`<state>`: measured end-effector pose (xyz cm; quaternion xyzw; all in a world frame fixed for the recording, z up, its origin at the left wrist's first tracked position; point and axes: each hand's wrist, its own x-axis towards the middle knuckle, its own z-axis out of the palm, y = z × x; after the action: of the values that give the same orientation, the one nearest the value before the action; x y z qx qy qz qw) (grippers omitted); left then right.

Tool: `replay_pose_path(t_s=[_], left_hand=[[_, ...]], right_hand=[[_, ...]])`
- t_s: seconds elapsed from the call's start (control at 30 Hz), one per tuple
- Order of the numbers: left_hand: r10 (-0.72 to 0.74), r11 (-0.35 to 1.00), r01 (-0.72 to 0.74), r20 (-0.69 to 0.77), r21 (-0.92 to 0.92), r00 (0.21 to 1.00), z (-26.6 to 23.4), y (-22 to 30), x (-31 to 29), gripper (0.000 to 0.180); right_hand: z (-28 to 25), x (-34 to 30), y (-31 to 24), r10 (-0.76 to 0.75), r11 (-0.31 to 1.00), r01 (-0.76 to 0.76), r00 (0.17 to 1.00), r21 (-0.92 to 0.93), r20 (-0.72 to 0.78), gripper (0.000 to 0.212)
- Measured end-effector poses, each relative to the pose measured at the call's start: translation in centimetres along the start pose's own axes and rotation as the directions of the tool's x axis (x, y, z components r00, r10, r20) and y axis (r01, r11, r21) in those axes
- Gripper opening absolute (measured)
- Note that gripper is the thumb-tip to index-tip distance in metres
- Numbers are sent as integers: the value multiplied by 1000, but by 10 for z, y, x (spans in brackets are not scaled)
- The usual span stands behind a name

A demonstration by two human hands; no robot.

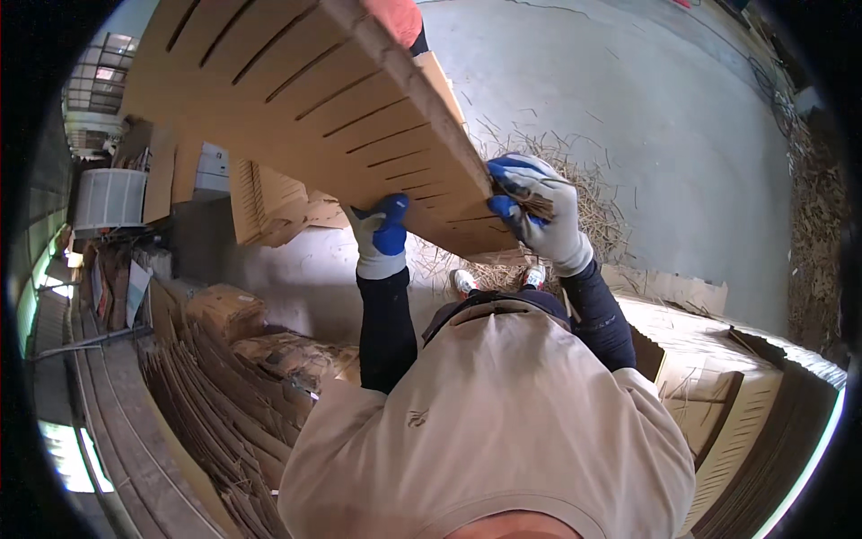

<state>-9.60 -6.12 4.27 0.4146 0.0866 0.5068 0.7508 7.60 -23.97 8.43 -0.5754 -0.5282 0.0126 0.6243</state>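
Observation:
A large stack of brown cardboard sheets (242, 126), cut with a row of long narrow slots, stands tilted in front of me, its thick edge facing right. My left hand (382, 235), in a white and blue work glove, is closed on its lower side, with blue fingertips pressed on the slotted face. At the right edge my right hand (549, 202), gloved alike, is closed around a small bunch of thin cardboard strips (537, 207). Its fingers are close against the stack's edge; whether the strips are still joined to it I cannot tell.
Loose cardboard strips (588, 202) litter the floor ahead around my feet. More slotted cardboard (736, 431) is piled at my right, and cardboard sheets (215, 404) lean in a row at my left. Beyond the stack, a person in an orange-red top (395, 16) is partly hidden.

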Motion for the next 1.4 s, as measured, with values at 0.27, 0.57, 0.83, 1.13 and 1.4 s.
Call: replay_pose_path(t_s=[0.27, 0.57, 0.83, 1.13, 1.4], left_hand=[[-94, 996, 94, -8, -4, 996, 14, -4, -2, 69], [-226, 956, 200, 109, 214, 968, 96, -3, 6, 62], [-149, 948, 86, 191, 306, 970, 97, -14, 8, 62], [-201, 952, 143, 201, 272, 959, 104, -22, 12, 59], [-182, 914, 86, 210, 396, 961, 111, -19, 14, 60]], right_hand=[[-1, -4, 2, -27, 995, 11, 984, -95, -174, 16], [-28, -43, 40, -99, 953, -19, 923, -301, -373, 14], [-45, -56, 45, 120, 936, -252, 884, -245, -452, 21], [-41, -48, 37, 354, 935, -273, 760, 227, -545, 23], [-23, -49, 36, 354, 930, -325, 666, 172, -656, 25]])
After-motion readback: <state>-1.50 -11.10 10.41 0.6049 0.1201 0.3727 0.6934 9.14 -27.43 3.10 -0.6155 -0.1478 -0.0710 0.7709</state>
